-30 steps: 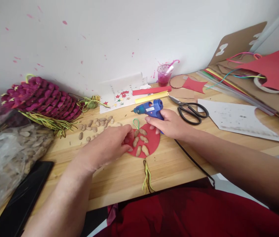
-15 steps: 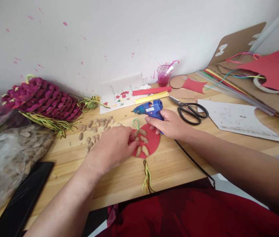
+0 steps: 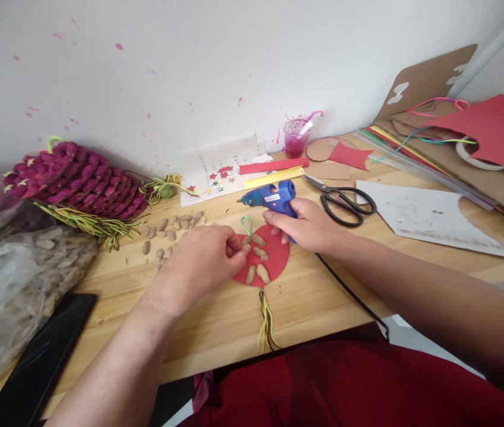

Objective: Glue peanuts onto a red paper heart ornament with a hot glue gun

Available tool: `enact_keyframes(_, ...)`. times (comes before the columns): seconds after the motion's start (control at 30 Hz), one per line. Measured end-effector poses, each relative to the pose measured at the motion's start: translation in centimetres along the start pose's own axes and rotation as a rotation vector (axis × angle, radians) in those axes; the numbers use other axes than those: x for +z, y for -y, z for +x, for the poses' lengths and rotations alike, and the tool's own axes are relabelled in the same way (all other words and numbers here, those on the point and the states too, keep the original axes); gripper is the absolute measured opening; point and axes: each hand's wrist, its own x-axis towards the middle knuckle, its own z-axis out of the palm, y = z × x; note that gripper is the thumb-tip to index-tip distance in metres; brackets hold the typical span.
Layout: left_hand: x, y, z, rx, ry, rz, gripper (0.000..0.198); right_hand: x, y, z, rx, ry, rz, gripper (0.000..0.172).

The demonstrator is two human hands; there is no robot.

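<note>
A red paper disc [image 3: 279, 256] lies on the wooden table with several peanuts [image 3: 261, 254] on it. It has a green loop [image 3: 246, 225] at its top and a yellow-green and dark yarn tassel [image 3: 266, 323] below. Over the disc's left side, the thumb and fingers of my left hand [image 3: 205, 255] are closed on a peanut [image 3: 246, 247]. My right hand [image 3: 316, 224] grips a blue glue gun [image 3: 282, 196], its nozzle pointing left above the disc. The gun's black cord [image 3: 352, 293] runs to the table's front edge.
Loose peanuts [image 3: 184, 219] lie left of the disc. Scissors [image 3: 348, 204] rest right of the glue gun. Behind are star stickers [image 3: 222, 173] and a cup of pink liquid [image 3: 296, 142]. A bag of peanuts [image 3: 33, 279] and a black phone-like slab [image 3: 42, 356] stand left.
My left hand has shifted slightly left, showing more of the disc's left edge, with its fingertips still at the peanut. My right hand and the glue gun have hardly moved.
</note>
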Motion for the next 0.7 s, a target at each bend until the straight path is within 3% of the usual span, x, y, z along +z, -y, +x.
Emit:
enact_keyframes(0.13, -0.9, 1.3, 0.5, -0.052, 0.003, -0.479, 0.018, -0.7, 0.9, -0.6, -0.044, -0.002, 0.138, 0.036)
enact_keyframes(0.33, -1.2, 3.0, 2.0, 0.015, 0.048, -1.277, 0.043, -2.1, 2.4, -1.9, -0.195, -0.007, 0.392, 0.048)
enact_keyframes(0.47, -0.9, 3.4, 2.6, -0.013, 0.080, -1.500, 0.049, -2.3, 2.6, -2.8, -0.305, 0.064, 0.390, 0.044)
enact_keyframes(0.7, -0.6, 4.0, 2.9, 0.053, 0.117, -1.600, 0.049, -2.1, 3.4, -3.7, -0.429, 0.127, 0.254, 0.044)
